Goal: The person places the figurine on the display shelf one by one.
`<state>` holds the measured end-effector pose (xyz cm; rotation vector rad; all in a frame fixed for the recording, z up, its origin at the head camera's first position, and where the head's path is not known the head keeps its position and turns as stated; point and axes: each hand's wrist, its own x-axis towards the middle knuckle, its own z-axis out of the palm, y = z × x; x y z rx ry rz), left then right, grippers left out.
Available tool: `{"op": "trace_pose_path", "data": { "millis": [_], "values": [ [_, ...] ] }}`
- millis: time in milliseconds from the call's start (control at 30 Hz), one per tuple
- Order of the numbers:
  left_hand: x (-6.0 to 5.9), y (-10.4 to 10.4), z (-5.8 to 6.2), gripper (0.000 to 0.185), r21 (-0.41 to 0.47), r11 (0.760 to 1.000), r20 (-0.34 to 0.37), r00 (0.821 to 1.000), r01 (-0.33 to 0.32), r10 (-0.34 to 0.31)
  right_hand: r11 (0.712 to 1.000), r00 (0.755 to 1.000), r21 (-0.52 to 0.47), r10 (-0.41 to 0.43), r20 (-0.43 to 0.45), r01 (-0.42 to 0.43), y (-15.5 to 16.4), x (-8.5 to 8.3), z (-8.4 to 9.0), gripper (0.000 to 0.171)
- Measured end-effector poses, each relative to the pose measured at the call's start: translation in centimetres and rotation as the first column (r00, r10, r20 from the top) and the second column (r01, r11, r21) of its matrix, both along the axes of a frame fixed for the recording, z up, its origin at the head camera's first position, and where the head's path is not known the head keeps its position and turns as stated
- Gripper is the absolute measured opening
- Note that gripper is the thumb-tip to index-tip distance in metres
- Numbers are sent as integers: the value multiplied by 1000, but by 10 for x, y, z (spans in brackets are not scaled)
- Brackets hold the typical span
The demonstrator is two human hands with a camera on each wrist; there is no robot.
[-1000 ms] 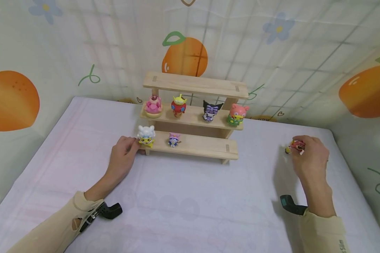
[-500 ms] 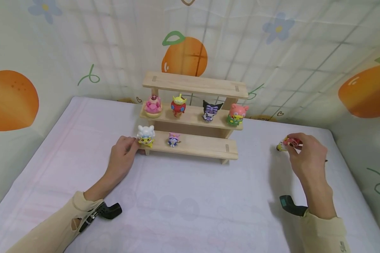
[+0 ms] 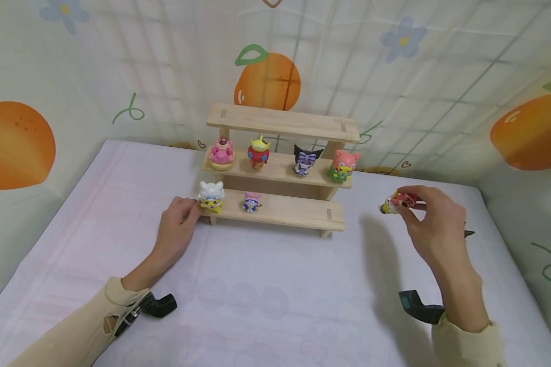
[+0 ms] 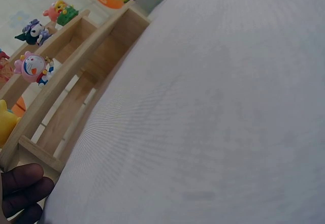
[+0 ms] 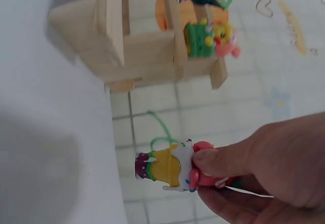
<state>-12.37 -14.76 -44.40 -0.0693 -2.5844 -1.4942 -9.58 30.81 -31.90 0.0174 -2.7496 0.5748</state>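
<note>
Pinching a red-and-yellow figurine (image 3: pixel 395 202) in my right hand (image 3: pixel 433 227), I hold it above the table, right of the wooden shelf (image 3: pixel 275 209); my left hand (image 3: pixel 176 232), fingers loosely curled, touches the shelf's near-left corner.

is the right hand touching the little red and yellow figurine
Touching. The right wrist view shows the right hand pinching the red and yellow figurine, thumb and fingers on its red head; the head view shows it lifted off the table.

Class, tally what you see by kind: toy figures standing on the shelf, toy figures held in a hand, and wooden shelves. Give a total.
Figures on the wooden shelf: 6
Held figure in the right hand: 1
Wooden shelf: 1
Total: 8
</note>
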Motion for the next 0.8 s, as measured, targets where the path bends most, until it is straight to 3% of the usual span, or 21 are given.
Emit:
{"op": "trace_pose_path", "data": {
  "millis": [233,800],
  "values": [
    [-1,0,-1,35,9,1000,11,1000,0,0,998,997,-12,61,-36,-62,-28,6,5,32],
    [-2,-1,-2,31,-5,1000,-13,1000,-11,11,979,980,-45,199,16,-198,-65,12,2,36]
  ]
}}
